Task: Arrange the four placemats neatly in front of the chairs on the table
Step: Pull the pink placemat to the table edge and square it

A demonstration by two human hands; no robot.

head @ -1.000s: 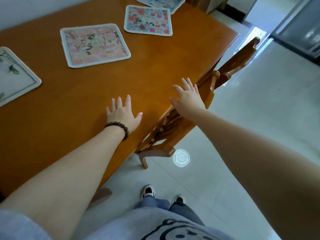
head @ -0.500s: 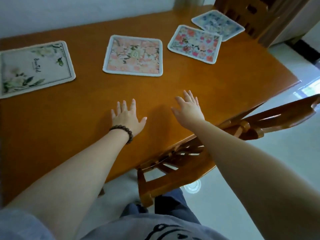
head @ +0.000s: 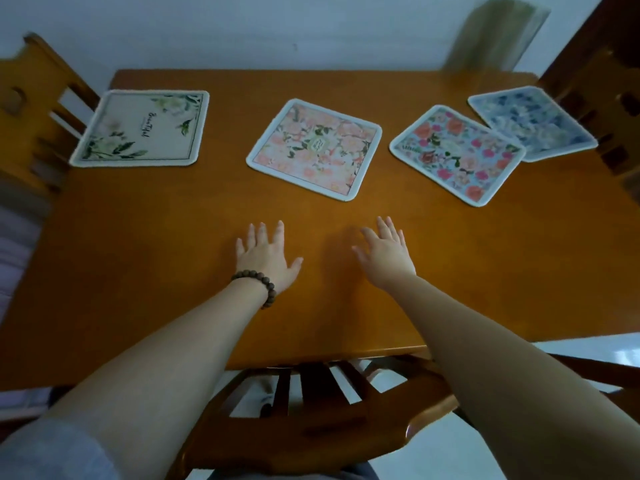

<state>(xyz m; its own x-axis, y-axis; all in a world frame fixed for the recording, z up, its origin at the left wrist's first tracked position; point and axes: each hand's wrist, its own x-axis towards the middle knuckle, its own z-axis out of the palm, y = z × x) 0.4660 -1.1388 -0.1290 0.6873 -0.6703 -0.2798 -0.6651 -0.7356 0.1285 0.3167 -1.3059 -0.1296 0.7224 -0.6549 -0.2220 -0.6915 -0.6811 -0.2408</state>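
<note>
- Two empty hands, left hand and right hand, fingers spread flat over the wooden table, likely poised to reach a mat.
- Nearest chair is tucked under the table edge.
- Farther off lie four placemats: cream leaf placemat, peach floral placemat, and red-rose placemat overlapping the blue floral placemat, skewed, unsorted.
- Side chairs and a pale wall lie beyond.

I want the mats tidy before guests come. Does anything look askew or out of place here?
Yes. The pink floral mat and the red-rose mat lie turned at an angle to the table edge, and the red-rose mat overlaps a corner of the blue mat.
</note>
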